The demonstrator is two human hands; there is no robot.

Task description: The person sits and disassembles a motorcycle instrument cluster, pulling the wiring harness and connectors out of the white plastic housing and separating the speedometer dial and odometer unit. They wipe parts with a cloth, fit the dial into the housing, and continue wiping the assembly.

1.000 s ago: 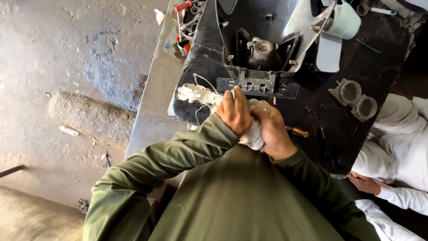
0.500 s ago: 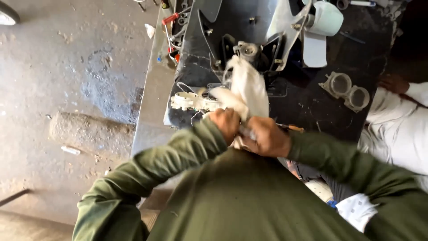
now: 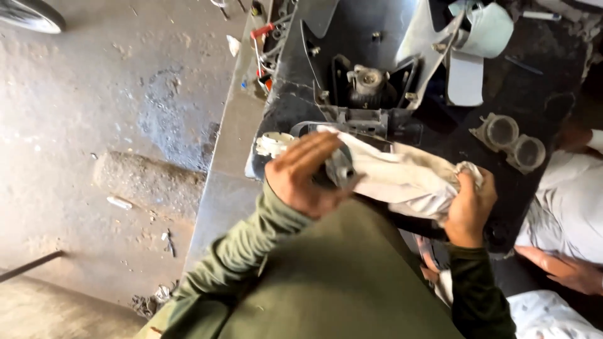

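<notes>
Gripping white cloth (image 3: 402,179) | right hand (image 3: 468,207) | left hand (image 3: 304,176) holds grey part (image 3: 339,169)

**Cloth, metal and plastic at the bench**

The rag (image 3: 402,179) is soft off-white cloth, creased and matt, bunched in the right hand (image 3: 468,210). The left hand (image 3: 301,176) wraps a small grey metal part (image 3: 339,169) with a dull, worn sheen. The workbench top (image 3: 534,81) looks black and matt (grimy, with an oily look). A pale plastic double ring (image 3: 512,141) lies on it. The sleeves (image 3: 245,263) are olive woven fabric, and the floor (image 3: 94,125) is rough, stained concrete.
</notes>
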